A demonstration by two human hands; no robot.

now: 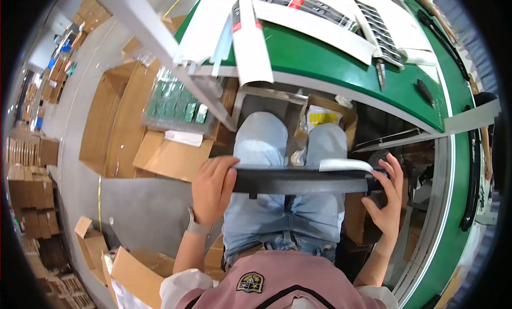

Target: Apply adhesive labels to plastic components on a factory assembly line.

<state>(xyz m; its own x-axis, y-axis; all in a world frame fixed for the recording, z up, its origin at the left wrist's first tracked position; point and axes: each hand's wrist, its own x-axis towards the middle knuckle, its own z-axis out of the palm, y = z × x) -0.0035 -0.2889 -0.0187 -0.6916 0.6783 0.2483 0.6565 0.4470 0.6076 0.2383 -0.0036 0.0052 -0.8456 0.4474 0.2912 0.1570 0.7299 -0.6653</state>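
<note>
Across my thighs lies a long black plastic trim piece [298, 185], roughly level, with a small tab on its lower edge. My left hand [212, 183] is closed round its left end, the thumb along the near face. A curved white strip [344, 165] rests along the top edge towards the right. Beside the right end is my right hand [386, 194], its fingers spread and curved. One fingertip meets the end of the white strip, while the thumb stays apart below the bar.
Ahead, a green-topped workbench [320, 50] carries labelled strips [253, 47], a tray of black parts [378, 34], a pointed tool [380, 74] and a dark-handled tool [425, 91]. Open cartons [114, 122] stand left, near wrapped green items [178, 98]. Another box [349, 119] sits under the bench.
</note>
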